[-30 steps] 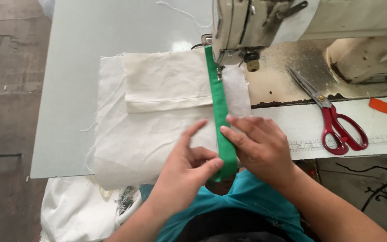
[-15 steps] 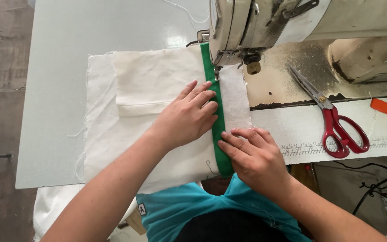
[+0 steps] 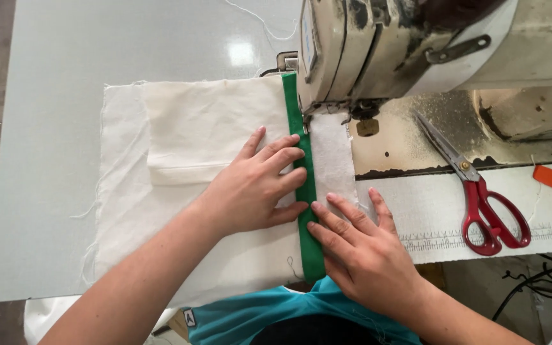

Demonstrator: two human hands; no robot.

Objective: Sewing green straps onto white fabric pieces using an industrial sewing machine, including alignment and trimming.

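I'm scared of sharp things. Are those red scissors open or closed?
Closed. The red-handled scissors lie flat on the sewing table with both blades together in one point and the handle loops touching, away from both hands.

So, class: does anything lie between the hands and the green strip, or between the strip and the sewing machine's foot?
Nothing visible. The left hand and right hand press directly on the green strip, which runs unobstructed over the cream cloth under the sewing machine.

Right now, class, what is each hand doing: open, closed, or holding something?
Left hand: open, flat on the cream cloth panel, fingertips on the green fabric strip.
Right hand: open, fingers pressing the strip's lower part.
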